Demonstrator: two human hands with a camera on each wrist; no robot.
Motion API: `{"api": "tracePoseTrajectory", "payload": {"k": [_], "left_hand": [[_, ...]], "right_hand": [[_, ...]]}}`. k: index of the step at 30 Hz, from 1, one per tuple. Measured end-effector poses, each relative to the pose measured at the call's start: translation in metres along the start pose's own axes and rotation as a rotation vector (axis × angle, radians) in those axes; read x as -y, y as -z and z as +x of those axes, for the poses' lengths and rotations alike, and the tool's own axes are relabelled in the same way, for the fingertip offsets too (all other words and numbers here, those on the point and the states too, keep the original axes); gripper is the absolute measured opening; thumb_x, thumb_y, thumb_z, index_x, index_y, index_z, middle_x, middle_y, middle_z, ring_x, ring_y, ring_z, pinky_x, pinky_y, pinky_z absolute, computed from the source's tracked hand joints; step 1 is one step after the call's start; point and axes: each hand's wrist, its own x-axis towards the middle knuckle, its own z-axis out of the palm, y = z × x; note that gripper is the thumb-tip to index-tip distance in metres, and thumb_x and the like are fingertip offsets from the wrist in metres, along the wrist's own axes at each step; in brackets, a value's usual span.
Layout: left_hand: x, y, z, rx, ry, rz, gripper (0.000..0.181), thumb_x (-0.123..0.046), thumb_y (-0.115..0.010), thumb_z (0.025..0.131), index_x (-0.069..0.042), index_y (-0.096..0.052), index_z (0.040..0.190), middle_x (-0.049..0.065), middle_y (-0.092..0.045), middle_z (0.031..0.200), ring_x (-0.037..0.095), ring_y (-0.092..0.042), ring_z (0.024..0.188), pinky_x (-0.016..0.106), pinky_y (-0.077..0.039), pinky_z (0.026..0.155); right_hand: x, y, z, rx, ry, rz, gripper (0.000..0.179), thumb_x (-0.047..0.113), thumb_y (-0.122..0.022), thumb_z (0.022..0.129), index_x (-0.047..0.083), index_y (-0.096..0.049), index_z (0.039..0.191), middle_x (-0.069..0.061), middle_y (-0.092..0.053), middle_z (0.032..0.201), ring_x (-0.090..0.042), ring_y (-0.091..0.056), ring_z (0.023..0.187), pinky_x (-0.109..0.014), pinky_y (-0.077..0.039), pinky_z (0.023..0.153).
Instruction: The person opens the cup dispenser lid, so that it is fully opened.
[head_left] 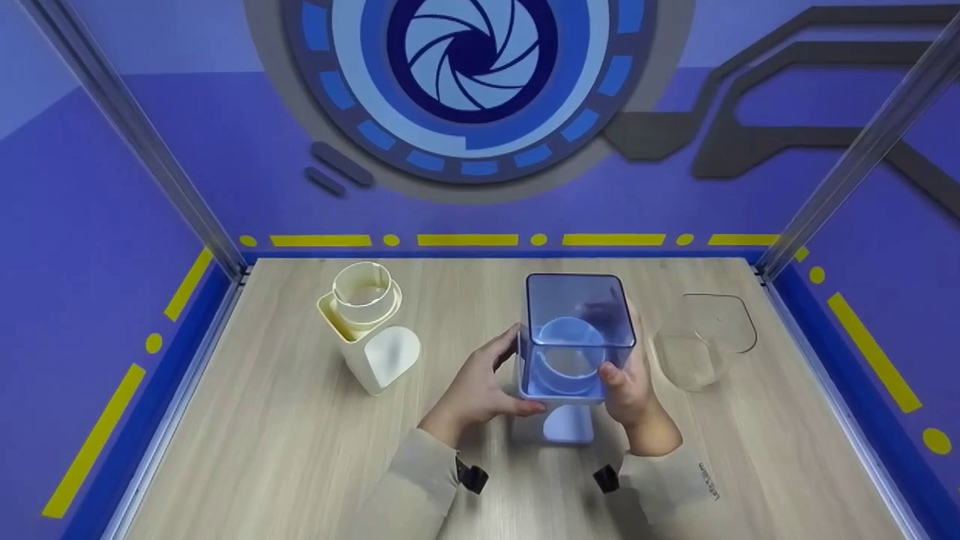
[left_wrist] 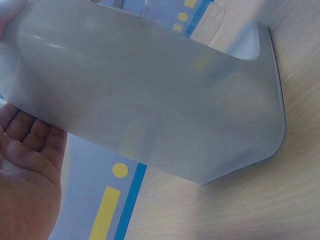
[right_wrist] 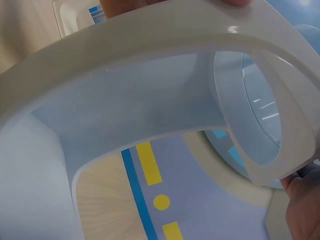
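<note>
Both hands hold a pet-feeder-like dispenser near the middle of the table. Its white stand (head_left: 568, 425) has a curved opening and a round hole, both seen close up in the right wrist view. On top sits a see-through blue container (head_left: 581, 300), with a round collar (head_left: 570, 352) visible through it. My left hand (head_left: 480, 386) grips the left side, thumb low at the front and fingers along the side. My right hand (head_left: 631, 382) grips the right side, its thumb on the front. The stand's smooth side wall (left_wrist: 150, 100) fills much of the left wrist view.
A cream stand (head_left: 360, 356) with a round collar (head_left: 364, 292) on top stands at the left of the wooden table (head_left: 262, 450). A clear container (head_left: 694, 360) lies to the right of my right hand. Blue panels (head_left: 187, 217) with metal posts enclose the table.
</note>
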Motion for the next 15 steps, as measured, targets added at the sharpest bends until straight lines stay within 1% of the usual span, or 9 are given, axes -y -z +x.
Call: {"api": "tracePoseTrajectory", "payload": {"k": [4, 7, 11, 15], "left_hand": [[0.0006, 0.0002, -0.0004, 0.002, 0.001, 0.001, 0.136, -0.027, -0.112, 0.068, -0.003, -0.034, 0.177, 0.011, -0.053, 0.176, 0.029, -0.047, 0.167, 0.044, -0.036, 0.142], [0.001, 0.0008, 0.0003, 0.012, -0.009, -0.013, 0.131, -0.019, -0.111, 0.068, -0.003, -0.037, 0.175, 0.01, -0.057, 0.173, 0.028, -0.05, 0.165, 0.04, -0.036, 0.141], [0.0012, 0.001, 0.0017, 0.028, -0.03, -0.023, 0.122, -0.016, -0.109, 0.069, -0.01, -0.045, 0.172, 0.005, -0.062, 0.168, 0.025, -0.052, 0.163, 0.036, -0.037, 0.14], [0.0019, 0.0003, 0.0035, 0.039, -0.041, -0.036, 0.118, -0.015, -0.109, 0.069, -0.016, -0.049, 0.171, 0.001, -0.062, 0.168, 0.023, -0.052, 0.163, 0.033, -0.037, 0.14]], "right_hand": [[-0.0004, -0.0016, -0.001, -0.002, 0.026, -0.018, 0.093, 0.058, -0.072, 0.104, 0.015, -0.03, 0.175, -0.007, -0.063, 0.152, -0.02, -0.061, 0.139, -0.029, -0.05, 0.123], [-0.0019, -0.0037, -0.0027, -0.008, 0.051, -0.016, 0.092, 0.056, -0.071, 0.105, 0.012, -0.03, 0.174, -0.01, -0.062, 0.152, -0.022, -0.061, 0.139, -0.031, -0.05, 0.123], [-0.0031, -0.0053, -0.0045, -0.023, 0.077, -0.027, 0.092, 0.056, -0.071, 0.105, 0.011, -0.03, 0.173, -0.011, -0.061, 0.152, -0.023, -0.061, 0.139, -0.032, -0.052, 0.122], [-0.0029, -0.0053, -0.0053, -0.033, 0.115, -0.02, 0.094, 0.055, -0.073, 0.103, 0.011, -0.03, 0.174, -0.011, -0.059, 0.152, -0.023, -0.061, 0.138, -0.032, -0.053, 0.121]]}}
